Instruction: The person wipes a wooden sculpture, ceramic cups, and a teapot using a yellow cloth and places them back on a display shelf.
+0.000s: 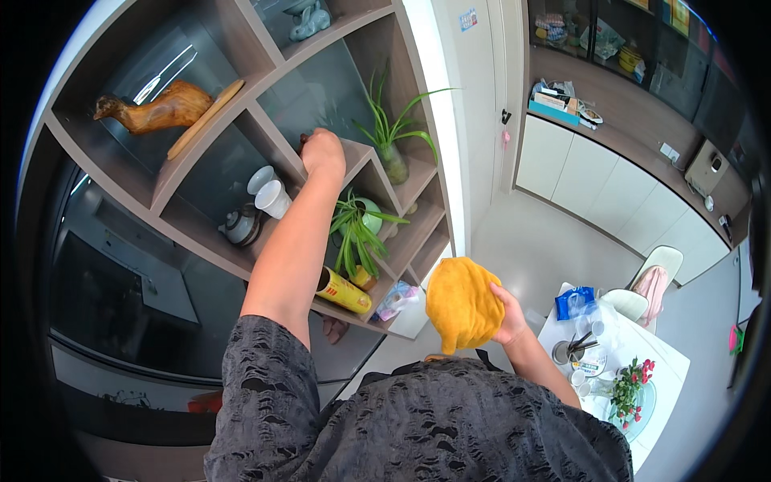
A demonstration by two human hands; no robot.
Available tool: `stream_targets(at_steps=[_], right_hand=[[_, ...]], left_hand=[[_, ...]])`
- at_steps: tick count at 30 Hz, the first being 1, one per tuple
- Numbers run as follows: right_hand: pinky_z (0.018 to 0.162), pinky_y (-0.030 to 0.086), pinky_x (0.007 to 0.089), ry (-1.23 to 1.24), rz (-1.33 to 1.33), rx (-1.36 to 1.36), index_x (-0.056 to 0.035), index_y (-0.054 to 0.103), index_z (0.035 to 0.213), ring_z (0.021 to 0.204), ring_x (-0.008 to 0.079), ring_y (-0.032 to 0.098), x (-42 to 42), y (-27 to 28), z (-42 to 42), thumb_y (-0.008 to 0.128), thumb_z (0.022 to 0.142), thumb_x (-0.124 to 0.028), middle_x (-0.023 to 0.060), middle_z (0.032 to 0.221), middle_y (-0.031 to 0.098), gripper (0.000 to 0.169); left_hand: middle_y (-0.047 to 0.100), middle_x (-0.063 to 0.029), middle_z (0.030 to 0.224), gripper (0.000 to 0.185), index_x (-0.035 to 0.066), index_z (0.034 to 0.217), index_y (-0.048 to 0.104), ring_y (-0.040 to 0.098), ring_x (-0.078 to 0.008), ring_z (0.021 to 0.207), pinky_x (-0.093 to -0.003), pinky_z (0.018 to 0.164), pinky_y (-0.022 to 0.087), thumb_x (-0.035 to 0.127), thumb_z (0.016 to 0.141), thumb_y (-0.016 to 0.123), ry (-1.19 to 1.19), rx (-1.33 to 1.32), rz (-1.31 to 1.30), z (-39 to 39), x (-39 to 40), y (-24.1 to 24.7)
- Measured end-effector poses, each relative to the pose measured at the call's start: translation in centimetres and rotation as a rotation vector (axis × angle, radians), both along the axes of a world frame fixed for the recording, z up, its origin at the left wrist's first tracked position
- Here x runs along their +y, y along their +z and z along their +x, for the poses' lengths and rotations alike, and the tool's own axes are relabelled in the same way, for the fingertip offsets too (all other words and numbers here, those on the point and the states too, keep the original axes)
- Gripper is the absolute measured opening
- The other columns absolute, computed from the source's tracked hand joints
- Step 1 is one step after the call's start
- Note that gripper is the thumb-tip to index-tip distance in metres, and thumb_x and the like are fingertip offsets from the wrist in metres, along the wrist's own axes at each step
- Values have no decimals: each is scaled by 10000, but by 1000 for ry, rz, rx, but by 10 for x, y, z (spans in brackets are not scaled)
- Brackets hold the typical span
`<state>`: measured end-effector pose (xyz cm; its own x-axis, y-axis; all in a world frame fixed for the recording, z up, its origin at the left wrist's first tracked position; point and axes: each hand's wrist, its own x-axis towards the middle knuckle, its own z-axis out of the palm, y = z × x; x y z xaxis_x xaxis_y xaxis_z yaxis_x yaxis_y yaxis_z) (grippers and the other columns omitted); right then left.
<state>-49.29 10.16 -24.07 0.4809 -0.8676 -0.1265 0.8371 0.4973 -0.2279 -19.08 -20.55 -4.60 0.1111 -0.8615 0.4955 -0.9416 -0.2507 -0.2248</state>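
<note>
My left hand (pixel 323 153) reaches into an upper compartment of the wooden shelf unit (pixel 355 158). Its fingers are bent around a small dark brown object (pixel 303 140), mostly hidden, so the grip cannot be told. A yellow cloth (pixel 464 303) is in my right hand (pixel 509 314), in front of the shelf's lower right corner. Right of my left hand stands a spider plant in a glass vase (pixel 394 165). Below are a green pot (pixel 368 217) with a leafy plant and a yellow canister (pixel 344 291) lying tilted.
White cups (pixel 273 199) and a teapot (pixel 241 225) stand beside my left forearm. A carved wooden bird (pixel 162 108) occupies the upper left compartment. At the right are a white table (pixel 665 367) with flowers (pixel 630 391), and a chair (pixel 665 258).
</note>
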Motion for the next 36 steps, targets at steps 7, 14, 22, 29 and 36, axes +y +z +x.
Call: stream_targets(at_steps=[7,14,22,29,36], right_hand=[[1096,425,515,-38,29,-10,-55,397,1469,1331,348,500,5,2,-7,518,999,-307,170,1453,502,547],[1086,437,511,-55,42,-3,-60,418,1454,1316,347,516,11,3,-3,523,997,-296,165,1435,520,525],[1084,440,498,-54,74,24,-46,414,1451,1300,341,532,16,-1,-4,512,1002,-286,168,1427,526,519],[1081,441,497,-73,79,68,-46,434,1438,1294,341,538,20,5,-2,517,999,-283,166,1413,542,506],[1076,443,502,-72,70,68,-54,428,1445,1291,346,538,22,2,-7,517,998,-294,162,1413,542,515]], left_hand=[[683,-287,1037,212,-91,1078,556,710,-396,940,-433,810,593,51,933,498,-100,359,-89,-13,14,7],[676,-280,1044,203,-55,1112,517,684,-414,981,-459,848,565,53,944,481,-100,627,-207,-17,18,4],[675,-256,1082,297,-48,1187,455,689,-385,993,-445,834,570,62,926,546,44,864,-315,-40,34,0],[688,-255,951,387,-67,1189,451,711,-352,839,-409,724,569,125,908,635,31,1144,-718,-30,-4,-43],[641,-125,655,318,-36,810,566,610,-206,480,-301,457,484,228,987,583,-178,1623,-515,-8,-40,-67]])
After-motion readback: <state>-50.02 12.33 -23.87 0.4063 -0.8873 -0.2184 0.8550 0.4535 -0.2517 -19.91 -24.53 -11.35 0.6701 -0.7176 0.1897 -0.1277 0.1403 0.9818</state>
